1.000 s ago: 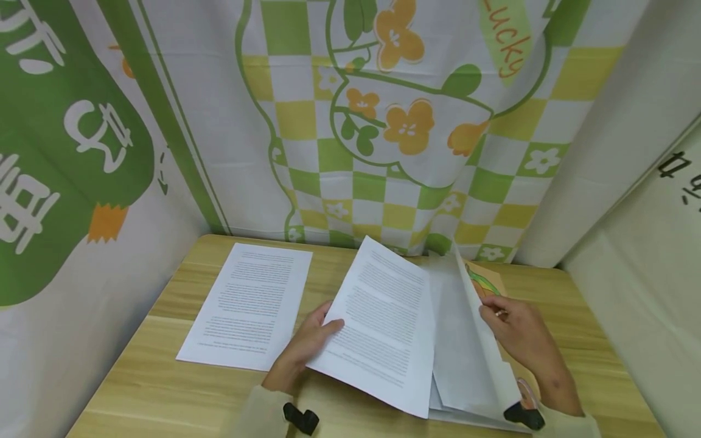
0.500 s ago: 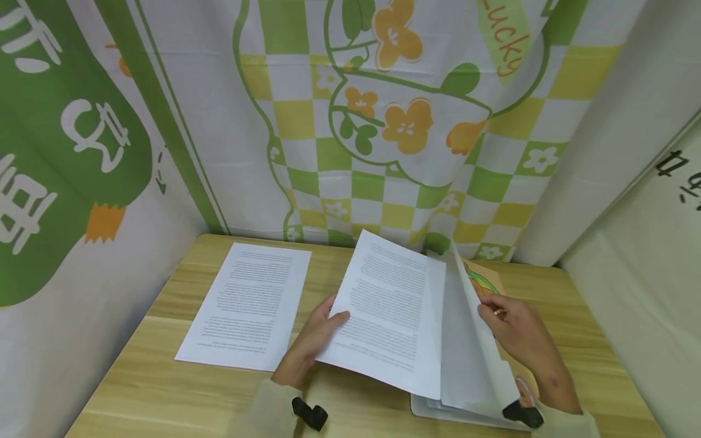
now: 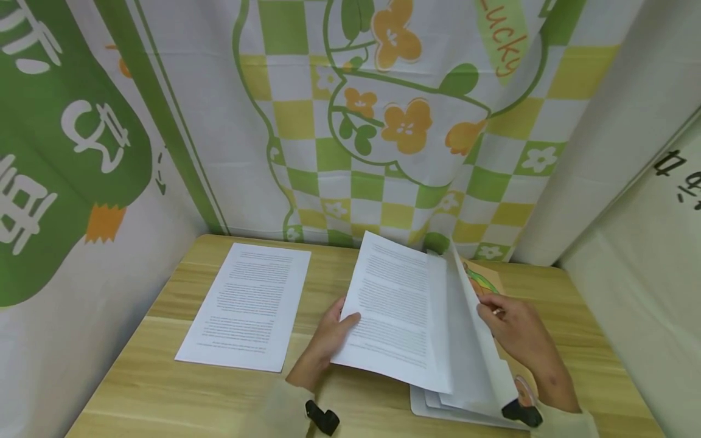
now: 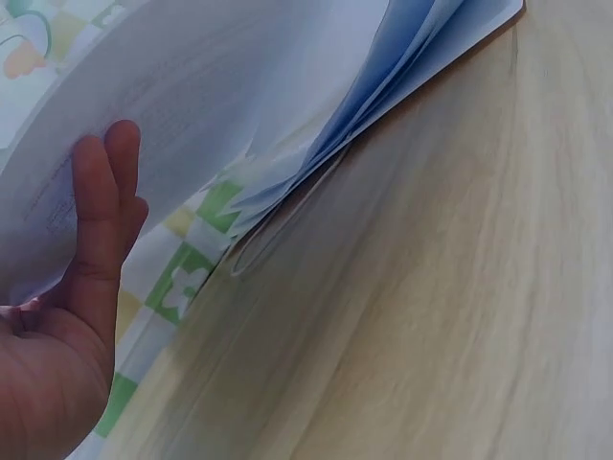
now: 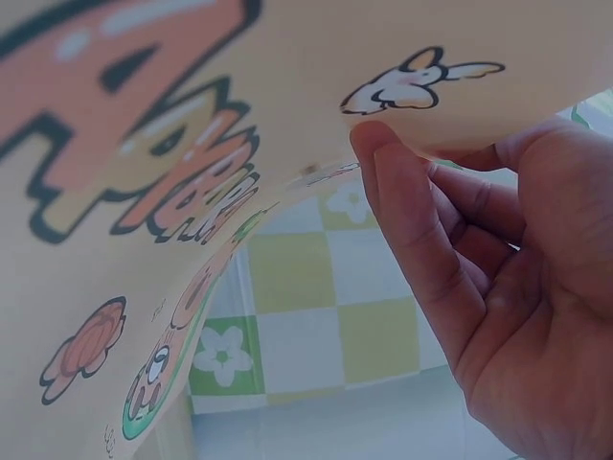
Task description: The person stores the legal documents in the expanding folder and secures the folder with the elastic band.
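In the head view my left hand [image 3: 331,331] grips the left edge of a printed sheet of paper [image 3: 391,298], thumb on top and fingers underneath. The sheet tilts over an opened folder [image 3: 471,353], its right edge meeting the folder's pale inner leaves. Whether that edge lies inside a leaf or over it, I cannot tell. My right hand [image 3: 517,328] pinches the folder's raised cover between thumb and fingers. Cartoon prints and large letters mark the cover's outside [image 5: 297,86] in the right wrist view. Behind the sheet, the left hand's fingers [image 4: 96,211] show in the left wrist view.
Another printed sheet [image 3: 246,304] lies flat on the wooden table [image 3: 137,389], left of my left hand. A patterned curtain [image 3: 405,140] hangs along the table's back edge. Fabric walls stand at both sides.
My left hand has moved right, bringing the printed sheet further over the folder's inner leaves; its lower edge has risen. My right hand keeps its hold on the cover, almost unmoved.
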A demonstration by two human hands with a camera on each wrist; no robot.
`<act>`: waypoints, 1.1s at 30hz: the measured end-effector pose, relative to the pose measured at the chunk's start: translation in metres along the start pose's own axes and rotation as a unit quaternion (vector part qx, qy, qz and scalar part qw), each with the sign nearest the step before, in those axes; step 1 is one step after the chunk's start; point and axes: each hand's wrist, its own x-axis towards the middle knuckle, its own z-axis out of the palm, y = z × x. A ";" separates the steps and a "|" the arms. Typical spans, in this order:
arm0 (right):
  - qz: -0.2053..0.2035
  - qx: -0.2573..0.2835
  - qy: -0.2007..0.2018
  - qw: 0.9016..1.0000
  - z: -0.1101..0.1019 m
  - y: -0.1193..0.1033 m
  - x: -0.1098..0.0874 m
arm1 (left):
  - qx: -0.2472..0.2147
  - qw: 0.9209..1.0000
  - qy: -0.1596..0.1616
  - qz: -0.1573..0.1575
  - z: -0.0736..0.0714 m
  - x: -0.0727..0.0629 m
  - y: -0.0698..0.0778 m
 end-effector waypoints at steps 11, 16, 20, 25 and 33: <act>-0.001 -0.001 0.002 1.000 0.001 0.000 -0.001 | -0.001 1.000 0.001 0.005 0.022 0.004 -0.008; -0.002 -0.001 0.005 1.000 0.001 0.001 -0.001 | -0.007 1.000 -0.006 0.007 0.033 0.001 -0.010; -0.005 -0.004 0.012 1.000 0.001 0.001 0.000 | -0.016 1.000 -0.013 0.008 0.042 0.001 -0.010; -0.015 -0.008 0.020 1.000 0.002 0.002 0.001 | -0.014 1.000 -0.024 0.007 0.053 -0.001 -0.012; 0.000 -0.003 0.013 1.000 0.002 0.002 0.000 | -0.010 0.999 -0.038 0.004 0.065 -0.005 -0.014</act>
